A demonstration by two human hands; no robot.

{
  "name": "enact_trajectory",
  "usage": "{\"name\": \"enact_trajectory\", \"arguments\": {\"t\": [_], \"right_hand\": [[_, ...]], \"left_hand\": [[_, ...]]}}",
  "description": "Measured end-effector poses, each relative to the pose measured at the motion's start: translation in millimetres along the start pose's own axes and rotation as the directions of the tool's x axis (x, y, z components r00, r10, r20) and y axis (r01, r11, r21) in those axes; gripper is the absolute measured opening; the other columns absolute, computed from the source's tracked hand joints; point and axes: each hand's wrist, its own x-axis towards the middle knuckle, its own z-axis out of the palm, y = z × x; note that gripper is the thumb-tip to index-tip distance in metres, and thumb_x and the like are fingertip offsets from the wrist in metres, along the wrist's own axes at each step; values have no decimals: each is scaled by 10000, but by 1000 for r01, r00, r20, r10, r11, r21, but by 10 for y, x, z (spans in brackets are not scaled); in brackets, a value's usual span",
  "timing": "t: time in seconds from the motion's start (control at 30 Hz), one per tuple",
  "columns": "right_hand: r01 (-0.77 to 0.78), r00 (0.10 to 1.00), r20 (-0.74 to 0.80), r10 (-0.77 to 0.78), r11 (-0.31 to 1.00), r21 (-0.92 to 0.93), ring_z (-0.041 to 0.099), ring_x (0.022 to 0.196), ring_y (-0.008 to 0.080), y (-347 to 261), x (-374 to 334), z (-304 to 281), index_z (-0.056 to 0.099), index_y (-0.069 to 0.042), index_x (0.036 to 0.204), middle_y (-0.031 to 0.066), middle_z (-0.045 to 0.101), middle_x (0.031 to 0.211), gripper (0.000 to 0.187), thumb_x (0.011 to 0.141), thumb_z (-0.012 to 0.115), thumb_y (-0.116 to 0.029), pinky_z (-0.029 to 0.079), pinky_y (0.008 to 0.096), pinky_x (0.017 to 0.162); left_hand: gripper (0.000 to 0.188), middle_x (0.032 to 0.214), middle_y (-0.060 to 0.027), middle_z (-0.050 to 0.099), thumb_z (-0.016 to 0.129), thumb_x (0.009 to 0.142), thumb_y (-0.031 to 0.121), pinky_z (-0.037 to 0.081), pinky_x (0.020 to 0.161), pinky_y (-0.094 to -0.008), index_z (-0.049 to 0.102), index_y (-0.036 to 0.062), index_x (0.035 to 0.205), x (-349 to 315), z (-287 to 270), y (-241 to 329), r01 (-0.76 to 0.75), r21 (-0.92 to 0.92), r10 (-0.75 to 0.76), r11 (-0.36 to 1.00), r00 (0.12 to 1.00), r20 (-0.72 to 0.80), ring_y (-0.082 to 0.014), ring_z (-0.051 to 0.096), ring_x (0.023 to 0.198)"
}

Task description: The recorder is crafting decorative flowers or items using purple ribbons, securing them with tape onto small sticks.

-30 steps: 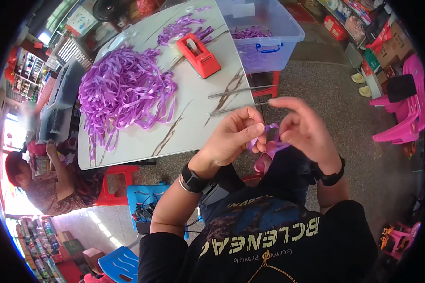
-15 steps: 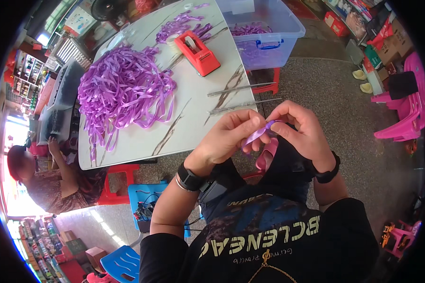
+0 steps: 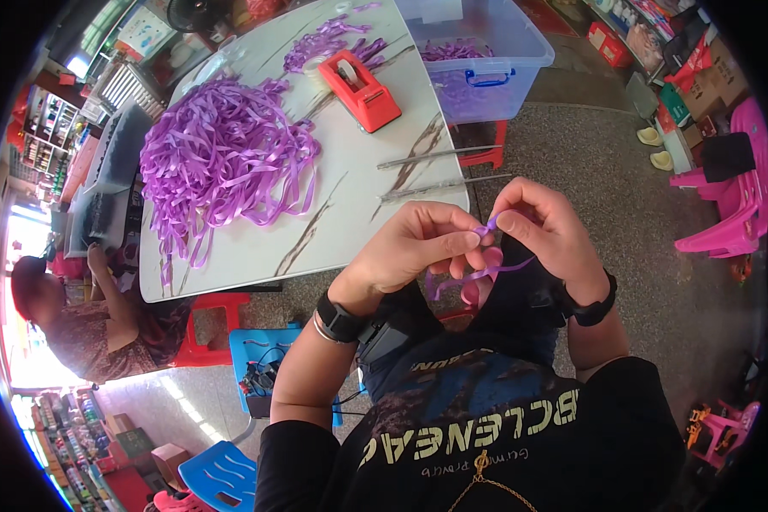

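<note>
A purple ribbon is held up over my lap, just off the table's near right edge. My left hand pinches it between thumb and forefinger. Against it, my right hand pinches the same ribbon, and a small knot or fold shows between the fingertips. A loose tail of ribbon hangs below both hands in a curve. On the white marbled table lies a large heap of purple ribbons. A smaller bunch of purple ribbons lies farther back.
A red tape dispenser stands mid-table. Two thin grey rods stick out past the table's right edge. A clear lidless bin with purple ribbons rests on a red stool. Another person sits at the left.
The ribbon's loop between my fingers has drawn down to a small knot, and a long tail now hangs beneath. My hands have shifted slightly apart.
</note>
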Motion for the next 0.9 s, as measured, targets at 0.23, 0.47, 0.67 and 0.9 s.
{"name": "enact_trajectory", "arguments": {"t": [0.23, 0.47, 0.67, 0.9], "right_hand": [[-23, 1000, 14, 21, 985, 171, 383, 624, 8, 63, 20, -13, 527, -23, 825, -61, 466, 709, 138, 863, 569, -149, 316, 173, 543], [-15, 999, -44, 18, 998, 63, 400, 629, 7, 28, 18, 32, 536, -19, 823, -46, 485, 707, 150, 866, 566, -160, 326, 174, 549], [-40, 999, -8, 40, 999, 5, 467, 631, 47, 34, 41, 18, 547, -12, 835, -22, 512, 705, 131, 834, 596, -134, 376, 201, 576], [837, 533, 22, -846, 524, -158, 503, 533, 136, -613, -421, 166, 617, -108, 813, 5, 549, 682, 93, 728, 651, -117, 387, 254, 479]], "left_hand": [[198, 911, -94, 655, 523, 881, 106, 431, 581, -191, 583, 10, 1044, -10, 13, 3, -32, -10, 33, 999, 998, 61, -86, 590, 657], [193, 867, -87, 638, 514, 892, 139, 462, 624, -214, 582, -9, 995, 62, 13, -41, -45, -81, 48, 996, 998, 38, -108, 598, 713], [165, 812, -48, 610, 517, 897, 173, 459, 630, -212, 582, 21, 898, 105, 22, -71, -48, -131, 50, 990, 999, 14, -105, 581, 719], [122, 809, -22, 603, 545, 871, 142, 448, 649, -208, 597, 32, 856, 187, -44, -144, -87, -333, 69, 939, 995, -65, -77, 546, 704]]}}
